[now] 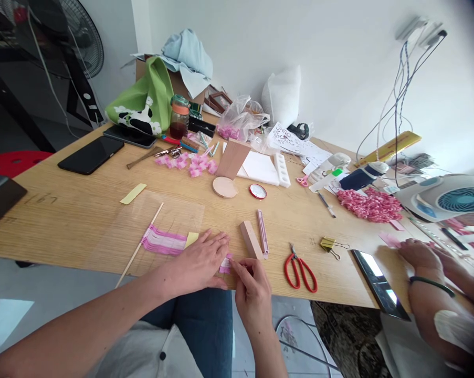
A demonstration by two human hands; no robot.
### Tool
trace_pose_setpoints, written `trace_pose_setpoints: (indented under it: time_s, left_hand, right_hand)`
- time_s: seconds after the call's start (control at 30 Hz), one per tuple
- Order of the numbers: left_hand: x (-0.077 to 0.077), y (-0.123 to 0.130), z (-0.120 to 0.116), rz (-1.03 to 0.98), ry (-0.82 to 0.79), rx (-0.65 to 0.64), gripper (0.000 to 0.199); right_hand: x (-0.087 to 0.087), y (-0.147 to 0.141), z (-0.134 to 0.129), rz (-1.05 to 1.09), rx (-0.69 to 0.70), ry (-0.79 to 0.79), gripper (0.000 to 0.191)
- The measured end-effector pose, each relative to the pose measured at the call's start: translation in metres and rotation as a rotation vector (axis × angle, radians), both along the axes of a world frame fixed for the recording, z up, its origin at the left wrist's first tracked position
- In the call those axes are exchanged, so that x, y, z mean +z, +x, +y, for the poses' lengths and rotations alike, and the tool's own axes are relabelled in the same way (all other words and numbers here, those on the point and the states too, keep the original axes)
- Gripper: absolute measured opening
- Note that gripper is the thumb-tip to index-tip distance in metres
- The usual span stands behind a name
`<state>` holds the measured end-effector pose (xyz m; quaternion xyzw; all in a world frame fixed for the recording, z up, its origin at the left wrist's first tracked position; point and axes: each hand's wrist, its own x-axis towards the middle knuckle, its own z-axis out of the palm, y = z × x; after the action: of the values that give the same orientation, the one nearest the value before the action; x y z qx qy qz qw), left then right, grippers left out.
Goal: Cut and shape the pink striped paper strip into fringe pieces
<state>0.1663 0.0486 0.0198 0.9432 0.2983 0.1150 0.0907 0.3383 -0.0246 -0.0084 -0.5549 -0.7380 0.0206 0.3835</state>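
Left hand flat on a pink-and-white strip, right hand at its end

The left hand lies open, palm down, its fingers stretched out close together over the pink-and-white strip at the near edge of the wooden table. The right hand is curled, with thumb and forefinger pinching the strip's right end, which shows just beyond the left hand. The middle of the strip is hidden beneath the left hand. Its left end meets a thin wooden stick, which slants across the table and juts past the near edge. A yellow paper piece sits at the strip's upper edge, beside the left fingers; a second yellow slip lies farther up, near a clear sheet.

Just beyond the right hand lie a pale wooden block and, alongside it, a slim pink tool. Red-handled scissors rest to the right, blades pointing away, with a gold binder clip farther over. A dark phone lies between the clip and a co-worker's arm, which wears a dark band.

Farther back, a round wooden disc sits near a small red-rimmed tin. Pink flower-like pieces are scattered to the left of an upright wooden board. A lidded glass jar stands beside a green bag.
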Motion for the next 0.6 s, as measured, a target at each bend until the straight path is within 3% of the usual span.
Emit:
trace_pose_setpoints:
  time_s: [0.6]
  left_hand:
    - [0.0028,-0.0011,-0.0002,-0.014,0.0,-0.01,0.061]
  right_hand:
    - [0.0005,-0.0008,-0.002,-0.005,0.016,-0.014,0.037]
